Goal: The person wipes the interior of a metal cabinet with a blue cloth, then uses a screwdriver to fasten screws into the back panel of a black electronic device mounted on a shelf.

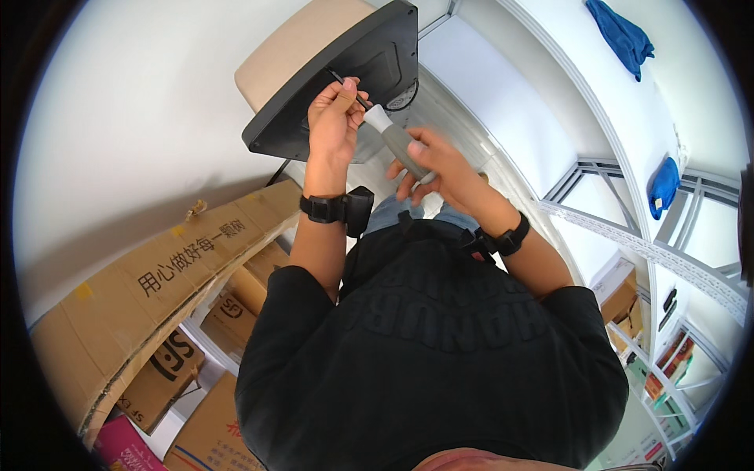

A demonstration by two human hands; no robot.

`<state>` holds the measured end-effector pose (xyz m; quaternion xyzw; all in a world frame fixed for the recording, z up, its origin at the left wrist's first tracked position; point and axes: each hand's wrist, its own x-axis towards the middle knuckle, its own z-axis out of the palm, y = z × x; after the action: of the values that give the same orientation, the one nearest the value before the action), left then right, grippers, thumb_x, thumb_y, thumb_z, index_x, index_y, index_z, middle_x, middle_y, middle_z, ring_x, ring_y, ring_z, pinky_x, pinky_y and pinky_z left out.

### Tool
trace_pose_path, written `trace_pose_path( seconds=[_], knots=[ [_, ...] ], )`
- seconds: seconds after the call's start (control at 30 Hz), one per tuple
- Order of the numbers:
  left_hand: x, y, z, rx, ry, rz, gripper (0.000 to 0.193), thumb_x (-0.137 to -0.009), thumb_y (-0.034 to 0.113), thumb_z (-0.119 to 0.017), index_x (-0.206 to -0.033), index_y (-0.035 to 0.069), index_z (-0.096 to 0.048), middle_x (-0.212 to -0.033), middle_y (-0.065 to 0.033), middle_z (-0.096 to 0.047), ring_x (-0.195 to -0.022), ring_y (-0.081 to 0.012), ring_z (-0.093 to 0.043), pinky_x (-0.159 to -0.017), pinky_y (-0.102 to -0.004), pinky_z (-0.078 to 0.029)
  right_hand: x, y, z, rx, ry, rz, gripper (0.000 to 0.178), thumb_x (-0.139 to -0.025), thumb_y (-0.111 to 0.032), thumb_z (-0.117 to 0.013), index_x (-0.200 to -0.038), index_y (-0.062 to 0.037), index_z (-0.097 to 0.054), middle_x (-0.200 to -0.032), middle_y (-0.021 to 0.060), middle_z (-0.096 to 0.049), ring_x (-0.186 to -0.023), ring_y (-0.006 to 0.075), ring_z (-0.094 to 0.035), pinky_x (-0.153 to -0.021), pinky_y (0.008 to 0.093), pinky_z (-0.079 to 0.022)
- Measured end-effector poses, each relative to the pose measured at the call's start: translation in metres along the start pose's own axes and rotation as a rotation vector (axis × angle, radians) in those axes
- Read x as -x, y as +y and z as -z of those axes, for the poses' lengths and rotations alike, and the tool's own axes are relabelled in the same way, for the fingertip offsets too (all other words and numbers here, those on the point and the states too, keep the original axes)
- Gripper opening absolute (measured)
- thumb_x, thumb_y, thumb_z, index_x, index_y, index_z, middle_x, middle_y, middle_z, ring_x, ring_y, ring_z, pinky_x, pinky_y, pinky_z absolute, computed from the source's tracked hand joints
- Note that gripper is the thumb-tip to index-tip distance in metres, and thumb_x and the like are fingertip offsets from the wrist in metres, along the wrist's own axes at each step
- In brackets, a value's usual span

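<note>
Screwdriver: tip at black panel, near the edge beside beige pad. Left hand: fingers pinched on shaft. Right hand: half open, fingers apart around handle; contact unclear. Cartons, pink box beside long cardboard; contents hidden.

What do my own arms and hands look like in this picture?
Your left hand and right hand are bare, without gloves. Short black sleeves end above the elbows. Each wrist wears a black strap; the left strap carries a boxy black module.
</note>
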<state>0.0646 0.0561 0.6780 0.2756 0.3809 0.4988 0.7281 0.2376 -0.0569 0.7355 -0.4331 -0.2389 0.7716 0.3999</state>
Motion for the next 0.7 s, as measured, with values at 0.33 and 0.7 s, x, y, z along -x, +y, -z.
trace_pose_path(
  seconds=[0.33,0.7],
  knots=[
    [0.003,0.000,-0.010,0.078,0.015,-0.015,0.019,-0.095,0.018,-0.058,-0.098,0.001,-0.062,-0.080,-0.0074,-0.065,-0.070,-0.0138,-0.062,-0.067,-0.0242,-0.051,-0.011,0.009,0.005,0.422,0.047,0.139,0.043,-0.091,-0.028,-0.057,-0.126,-0.0046,-0.051,-0.085,0.0075,-0.064,-0.058,0.0141,-0.057,-0.055,0.0247,-0.045],
    [0.020,0.004,-0.008,-0.195,-0.208,0.113,0.033,-0.087,0.014,-0.067,-0.115,-0.001,-0.059,-0.092,-0.0064,-0.064,-0.079,-0.0123,-0.061,-0.066,-0.0255,-0.051,-0.007,0.013,-0.005,0.972,0.264,0.492,0.053,-0.083,-0.022,-0.067,-0.129,-0.0063,-0.046,-0.092,0.0147,-0.064,-0.073,0.0259,-0.065,-0.066,0.0350,-0.050]
  ],
)
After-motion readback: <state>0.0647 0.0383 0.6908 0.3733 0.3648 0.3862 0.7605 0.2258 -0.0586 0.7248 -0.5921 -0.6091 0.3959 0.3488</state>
